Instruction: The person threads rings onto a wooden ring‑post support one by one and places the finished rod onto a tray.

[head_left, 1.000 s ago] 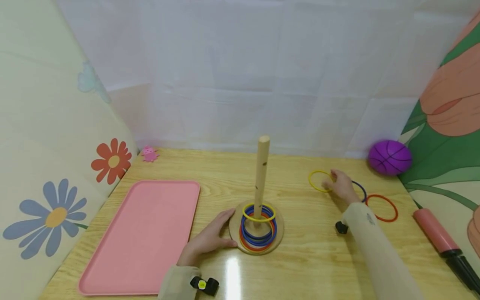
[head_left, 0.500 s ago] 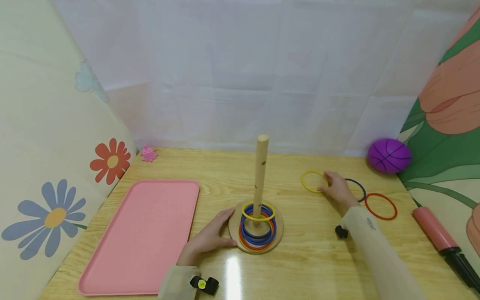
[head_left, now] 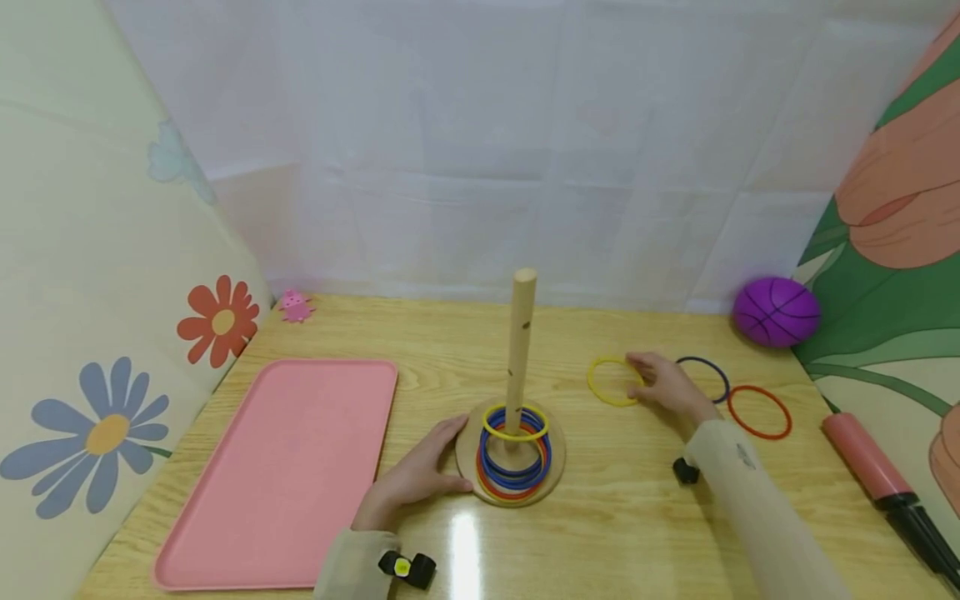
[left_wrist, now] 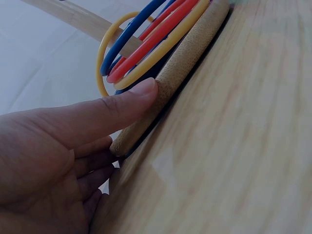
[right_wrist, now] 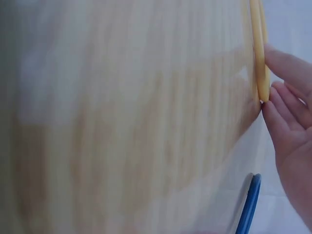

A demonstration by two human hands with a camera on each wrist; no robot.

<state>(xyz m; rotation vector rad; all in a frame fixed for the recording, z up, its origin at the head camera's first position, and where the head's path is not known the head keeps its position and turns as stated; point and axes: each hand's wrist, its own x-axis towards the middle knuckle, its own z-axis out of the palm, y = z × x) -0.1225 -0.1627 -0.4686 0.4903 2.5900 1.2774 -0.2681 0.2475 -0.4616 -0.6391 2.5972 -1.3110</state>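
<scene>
Yellow ring (right_wrist: pixel 260 58) has slid closer to the peg (head_left: pixel 520 350) along with the right hand (head_left: pixel 663 385), which seems to pinch its rim, just left of the palm. Probably light, smooth, springy plastic; I'd grab the outer edge. Left hand (head_left: pixel 420 473) rests spread against the stiff-looking, speckled wooden base (head_left: pixel 557 467).

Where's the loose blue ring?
In the head view, the blue ring lies right of the post, between the right hand and a red ring.
</scene>
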